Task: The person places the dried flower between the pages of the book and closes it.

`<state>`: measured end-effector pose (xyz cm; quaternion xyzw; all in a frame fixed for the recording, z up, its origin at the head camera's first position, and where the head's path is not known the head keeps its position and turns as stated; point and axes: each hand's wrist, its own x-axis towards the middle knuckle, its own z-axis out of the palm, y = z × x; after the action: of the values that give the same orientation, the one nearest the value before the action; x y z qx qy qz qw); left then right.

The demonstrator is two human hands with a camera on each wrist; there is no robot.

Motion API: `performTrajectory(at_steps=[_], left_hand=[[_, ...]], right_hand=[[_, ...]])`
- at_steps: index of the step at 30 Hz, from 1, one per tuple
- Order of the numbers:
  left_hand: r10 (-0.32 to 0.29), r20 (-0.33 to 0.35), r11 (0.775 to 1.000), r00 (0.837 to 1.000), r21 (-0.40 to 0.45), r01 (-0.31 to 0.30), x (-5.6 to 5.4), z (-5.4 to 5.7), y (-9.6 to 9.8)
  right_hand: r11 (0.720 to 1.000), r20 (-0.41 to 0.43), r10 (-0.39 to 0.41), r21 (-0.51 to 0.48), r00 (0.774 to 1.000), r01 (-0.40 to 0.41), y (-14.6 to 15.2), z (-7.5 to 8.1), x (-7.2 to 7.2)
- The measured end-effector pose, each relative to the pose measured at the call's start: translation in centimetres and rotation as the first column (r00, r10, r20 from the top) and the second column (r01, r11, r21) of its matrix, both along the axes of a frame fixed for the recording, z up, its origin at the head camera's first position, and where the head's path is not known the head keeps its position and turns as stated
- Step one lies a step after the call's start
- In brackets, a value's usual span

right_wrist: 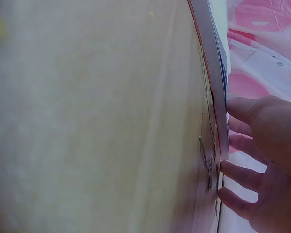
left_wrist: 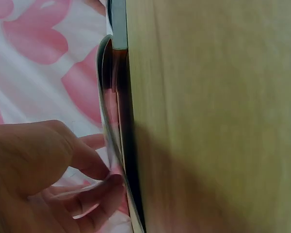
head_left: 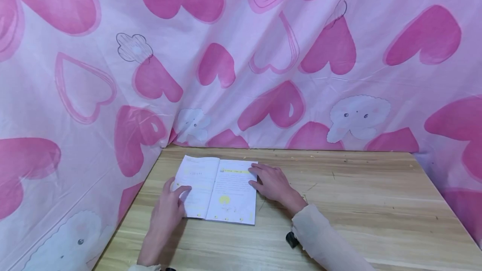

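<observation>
An open book (head_left: 235, 189) with white pages and yellow print lies on the wooden table. At its left edge my left hand (head_left: 167, 209) pinches the pages, thumb on top. The left wrist view shows the book's edge (left_wrist: 105, 97) bowed up off the table beside the thumb and fingers of that hand (left_wrist: 34, 155). My right hand (head_left: 274, 183) rests at the upper right edge, its fingertips on the right page. Seen from the right wrist, this hand (right_wrist: 281, 155) has its fingers spread and loosely bent along the book's thick side (right_wrist: 213, 63).
The wooden table (head_left: 357, 204) extends to the right and toward me. A pink heart-patterned cloth (head_left: 263, 53) hangs behind the table and along its left side. A black strap piece (head_left: 291, 239) shows under the right sleeve (head_left: 327, 237).
</observation>
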<state>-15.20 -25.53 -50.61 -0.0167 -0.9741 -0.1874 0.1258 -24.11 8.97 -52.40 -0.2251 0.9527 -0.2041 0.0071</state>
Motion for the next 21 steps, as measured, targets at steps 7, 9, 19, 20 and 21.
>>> performTrajectory(at_steps=[7, 9, 19, 20, 21], left_hand=[[0.008, 0.119, 0.999, 0.993, -0.051, -0.002, -0.5, -0.2, 0.3], [0.025, 0.163, 0.997, 0.986, -0.080, -0.012, -0.7, 0.1, 0.7], [-0.217, 0.013, 0.969, 0.976, -0.121, 0.217, -2.0, 0.6, 3.3], [-0.276, 0.012, 0.956, 0.961, -0.100, 0.276, -2.3, 0.4, 3.7], [-0.322, 0.029, 0.943, 0.946, -0.072, 0.324, -2.6, 0.2, 4.2]], right_hand=[[1.000, 0.018, -0.013, 0.010, 1.000, 0.013, -0.2, 0.2, 0.1], [1.000, 0.019, -0.014, 0.011, 1.000, 0.014, -0.2, 0.1, 0.1], [1.000, 0.019, -0.023, 0.016, 1.000, 0.023, -0.4, -0.1, 0.1], [1.000, 0.020, -0.024, 0.016, 1.000, 0.024, -0.4, -0.1, 0.2], [1.000, 0.021, -0.025, 0.016, 0.999, 0.024, -0.4, -0.1, 0.2]])
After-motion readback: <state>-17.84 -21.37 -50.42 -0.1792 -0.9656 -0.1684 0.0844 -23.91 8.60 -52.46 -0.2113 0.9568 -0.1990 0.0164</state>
